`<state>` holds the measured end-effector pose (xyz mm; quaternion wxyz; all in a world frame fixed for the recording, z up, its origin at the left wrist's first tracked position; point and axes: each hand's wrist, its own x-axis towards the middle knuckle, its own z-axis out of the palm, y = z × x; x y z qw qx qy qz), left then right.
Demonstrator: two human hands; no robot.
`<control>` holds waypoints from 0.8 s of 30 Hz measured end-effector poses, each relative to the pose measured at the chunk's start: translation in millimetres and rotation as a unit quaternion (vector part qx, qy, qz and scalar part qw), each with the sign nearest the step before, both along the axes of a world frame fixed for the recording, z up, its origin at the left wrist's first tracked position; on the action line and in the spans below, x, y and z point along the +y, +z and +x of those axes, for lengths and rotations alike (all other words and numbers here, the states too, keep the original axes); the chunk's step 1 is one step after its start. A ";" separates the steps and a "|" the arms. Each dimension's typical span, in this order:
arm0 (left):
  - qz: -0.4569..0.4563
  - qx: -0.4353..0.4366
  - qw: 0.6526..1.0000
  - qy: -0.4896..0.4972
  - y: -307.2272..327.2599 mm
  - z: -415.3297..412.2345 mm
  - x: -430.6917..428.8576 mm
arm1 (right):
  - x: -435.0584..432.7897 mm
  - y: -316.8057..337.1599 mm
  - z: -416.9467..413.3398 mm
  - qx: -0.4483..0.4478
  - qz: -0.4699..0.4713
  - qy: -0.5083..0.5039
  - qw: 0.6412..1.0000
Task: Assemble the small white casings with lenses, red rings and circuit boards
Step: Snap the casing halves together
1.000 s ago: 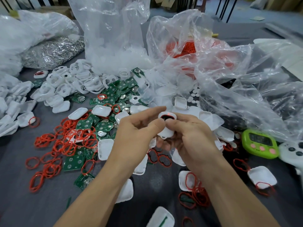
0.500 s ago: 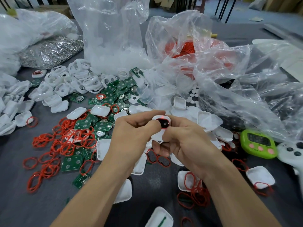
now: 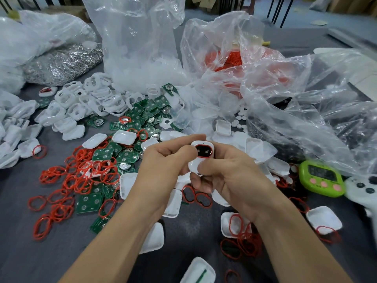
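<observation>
Left grip [image 3: 163, 166] and right grip [image 3: 230, 176] pinch a small white plastic casing [image 3: 203, 155], red-rimmed; loose red rubber rings [image 3: 81, 176] lie at nine o'clock.

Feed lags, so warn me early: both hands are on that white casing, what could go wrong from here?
1. The red ring lines the dark opening of the casing; the thumb of the left hand, pressing beside it, could nudge it out of place.
2. The right hand shares the grip; a slip could drop the casing among the loose rings and loose casings below, mixing it up.
</observation>
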<state>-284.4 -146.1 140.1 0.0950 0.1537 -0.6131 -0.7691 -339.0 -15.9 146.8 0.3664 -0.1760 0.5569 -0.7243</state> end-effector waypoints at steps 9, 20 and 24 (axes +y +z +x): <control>-0.026 0.011 1.000 -0.004 -7.3 -1.1 -1.3 | 0.9 -1.3 -2.2 0.028 0.032 -0.008 0.999; -0.013 0.014 1.000 -0.005 -6.2 0.4 -1.2 | 1.8 -4.4 -3.3 0.008 0.026 -0.031 0.999; -0.029 0.011 0.999 0.008 -1.3 1.4 0.7 | 2.9 -4.1 -4.1 -0.006 0.025 -0.005 1.000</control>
